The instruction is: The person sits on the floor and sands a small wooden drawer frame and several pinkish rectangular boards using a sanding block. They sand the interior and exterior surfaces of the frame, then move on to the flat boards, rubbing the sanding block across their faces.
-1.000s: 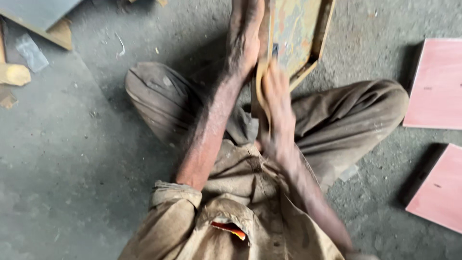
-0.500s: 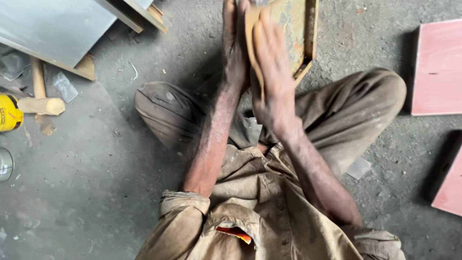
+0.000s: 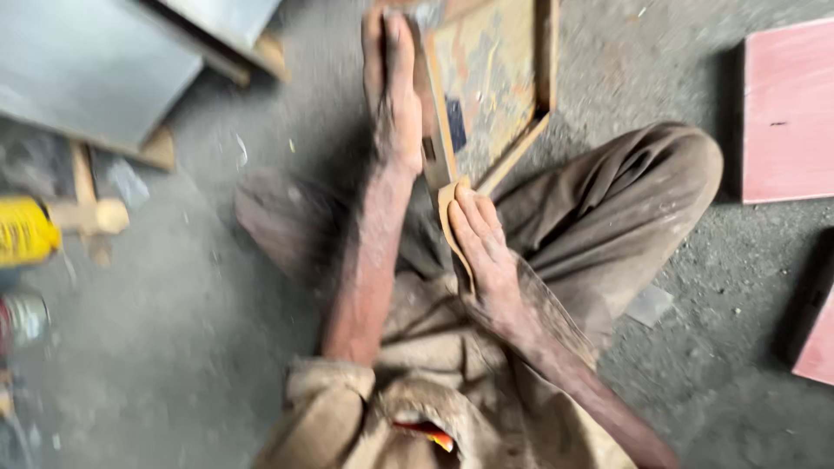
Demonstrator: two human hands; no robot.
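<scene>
Two hands (dusty) on wooden frame [image 3: 521,95]

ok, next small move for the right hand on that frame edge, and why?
Probably slide the right hand with its sandpaper pad back up the wooden frame edge: it sits at the near end, the length toward the steadying left hand lies ahead.

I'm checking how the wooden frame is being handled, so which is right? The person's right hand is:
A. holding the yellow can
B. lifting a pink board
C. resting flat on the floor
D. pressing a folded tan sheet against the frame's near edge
D: the right hand presses a tan sheet against the near edge of the wooden frame, while the left hand steadies the frame farther up.
</scene>
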